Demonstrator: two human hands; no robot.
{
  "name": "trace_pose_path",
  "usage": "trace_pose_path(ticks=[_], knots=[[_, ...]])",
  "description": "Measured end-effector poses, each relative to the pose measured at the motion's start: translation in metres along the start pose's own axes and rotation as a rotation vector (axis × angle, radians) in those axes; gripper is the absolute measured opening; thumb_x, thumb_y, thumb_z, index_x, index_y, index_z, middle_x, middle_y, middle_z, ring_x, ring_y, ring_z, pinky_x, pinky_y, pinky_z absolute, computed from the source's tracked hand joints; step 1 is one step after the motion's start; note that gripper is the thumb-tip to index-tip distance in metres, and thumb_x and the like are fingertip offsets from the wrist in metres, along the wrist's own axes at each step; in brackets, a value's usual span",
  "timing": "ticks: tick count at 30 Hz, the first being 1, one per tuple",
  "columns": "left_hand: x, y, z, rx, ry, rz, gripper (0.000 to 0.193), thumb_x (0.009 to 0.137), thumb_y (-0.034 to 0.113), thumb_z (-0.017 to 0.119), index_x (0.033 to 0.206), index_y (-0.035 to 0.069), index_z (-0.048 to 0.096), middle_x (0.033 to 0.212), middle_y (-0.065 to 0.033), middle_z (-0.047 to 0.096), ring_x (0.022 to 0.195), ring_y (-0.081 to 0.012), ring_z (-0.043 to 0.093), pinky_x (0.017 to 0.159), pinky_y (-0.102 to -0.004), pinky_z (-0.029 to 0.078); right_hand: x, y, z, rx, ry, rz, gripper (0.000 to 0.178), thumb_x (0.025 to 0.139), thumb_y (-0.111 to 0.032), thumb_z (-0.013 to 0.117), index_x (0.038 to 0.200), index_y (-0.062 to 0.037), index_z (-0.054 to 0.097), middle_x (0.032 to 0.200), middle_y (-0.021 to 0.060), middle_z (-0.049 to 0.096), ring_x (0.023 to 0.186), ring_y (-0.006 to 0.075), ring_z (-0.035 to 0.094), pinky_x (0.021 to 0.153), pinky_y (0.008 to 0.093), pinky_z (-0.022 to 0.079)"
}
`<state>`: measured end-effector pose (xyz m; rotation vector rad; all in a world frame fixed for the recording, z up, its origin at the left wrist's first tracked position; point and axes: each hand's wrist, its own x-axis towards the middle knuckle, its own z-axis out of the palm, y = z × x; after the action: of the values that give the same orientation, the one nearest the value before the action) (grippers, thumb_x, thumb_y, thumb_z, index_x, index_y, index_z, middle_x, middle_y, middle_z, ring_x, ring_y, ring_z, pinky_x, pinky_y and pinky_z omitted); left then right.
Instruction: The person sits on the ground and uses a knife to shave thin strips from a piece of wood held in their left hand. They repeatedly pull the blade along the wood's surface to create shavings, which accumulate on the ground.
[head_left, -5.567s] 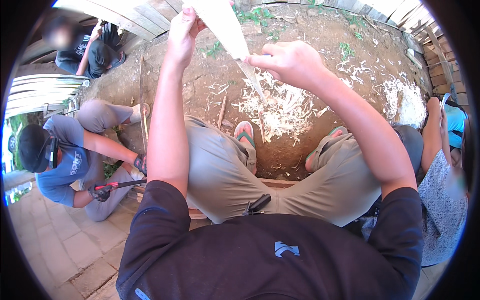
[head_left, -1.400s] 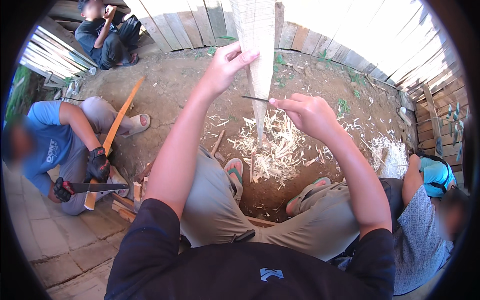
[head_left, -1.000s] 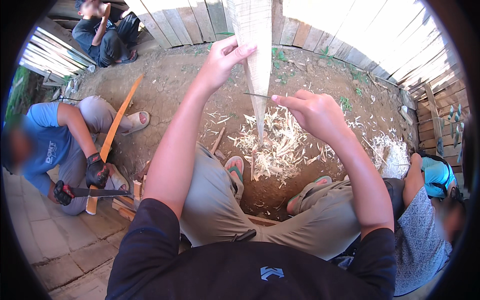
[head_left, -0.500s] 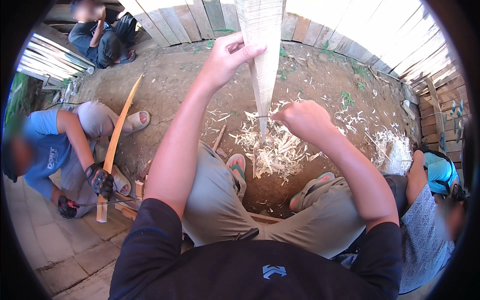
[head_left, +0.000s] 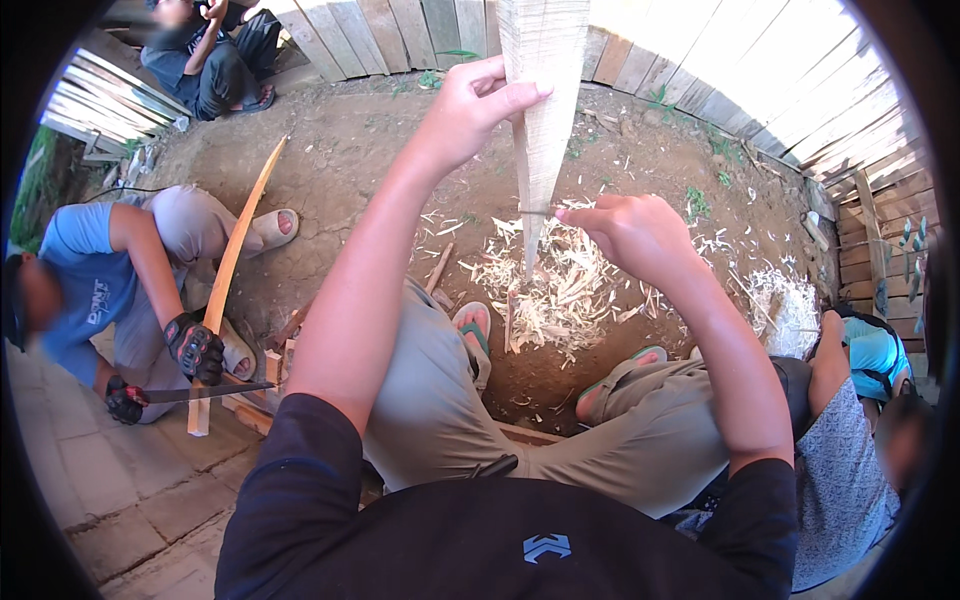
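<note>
My left hand [head_left: 470,112] grips a long pale wooden slat [head_left: 541,120] that stands upright and tapers to a point on the ground. My right hand [head_left: 632,232] is shut on a knife whose blade [head_left: 533,211] lies against the slat's lower part; the handle is hidden in my fist. A heap of pale wood shavings [head_left: 560,285] covers the dirt around the slat's tip, between my sandalled feet [head_left: 474,326].
At left a person in a blue shirt [head_left: 95,295] with black gloves holds a curved wooden strip [head_left: 232,270] and a long blade [head_left: 205,392]. Another person sits at top left [head_left: 205,50], a third at right [head_left: 860,420]. A plank fence [head_left: 700,80] lines the back.
My right hand has gone down the slat with the knife and come back up a little. The person at left has shifted the wooden strip and brought the blade across its base.
</note>
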<state>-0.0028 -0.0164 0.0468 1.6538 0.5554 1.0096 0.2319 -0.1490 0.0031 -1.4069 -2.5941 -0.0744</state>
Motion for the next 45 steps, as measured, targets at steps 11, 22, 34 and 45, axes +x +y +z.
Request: trace_pose_path(ticks=[11,22,34,45], knots=[[0.003,-0.015,-0.013,0.012,0.027,0.025,0.048,0.095,0.037,0.070,0.126,0.000,0.070,0.112,-0.0073,0.075,0.100,-0.0150,0.067,0.087,-0.0327,0.052,0.005,-0.006,0.005,0.089,0.021,0.061,0.027,0.092,-0.015,0.069,0.115,-0.0261,0.079,0.078,0.0051,0.071,0.066,0.0266,0.070,0.057,0.0399,0.057],[0.006,-0.020,-0.013,0.114,0.057,0.083,0.049,0.097,0.033,0.064,0.133,0.000,0.063,0.122,-0.0117,0.073,0.109,-0.0195,0.069,0.096,-0.0370,0.053,-0.006,0.007,0.002,0.309,-0.106,0.075,0.021,0.096,-0.023,0.064,0.110,-0.0211,0.080,0.093,0.0092,0.078,0.080,0.0316,0.074,0.074,0.0455,0.061],[0.009,-0.031,-0.021,-0.021,0.076,0.065,0.041,0.091,0.009,0.075,0.129,-0.002,0.062,0.117,-0.0070,0.072,0.108,-0.0166,0.068,0.098,-0.0341,0.055,-0.005,0.022,-0.004,0.244,-0.436,0.346,0.026,0.098,-0.025,0.066,0.122,-0.0221,0.076,0.100,0.0148,0.077,0.098,0.0343,0.073,0.090,0.0469,0.058],[0.006,-0.014,-0.005,0.049,0.159,0.102,0.043,0.089,0.019,0.082,0.120,-0.003,0.064,0.112,-0.0135,0.075,0.103,-0.0194,0.072,0.094,-0.0355,0.057,-0.012,0.026,-0.005,0.246,-0.576,0.455,0.031,0.095,-0.022,0.070,0.126,-0.0201,0.073,0.111,0.0160,0.075,0.108,0.0337,0.071,0.095,0.0469,0.056]])
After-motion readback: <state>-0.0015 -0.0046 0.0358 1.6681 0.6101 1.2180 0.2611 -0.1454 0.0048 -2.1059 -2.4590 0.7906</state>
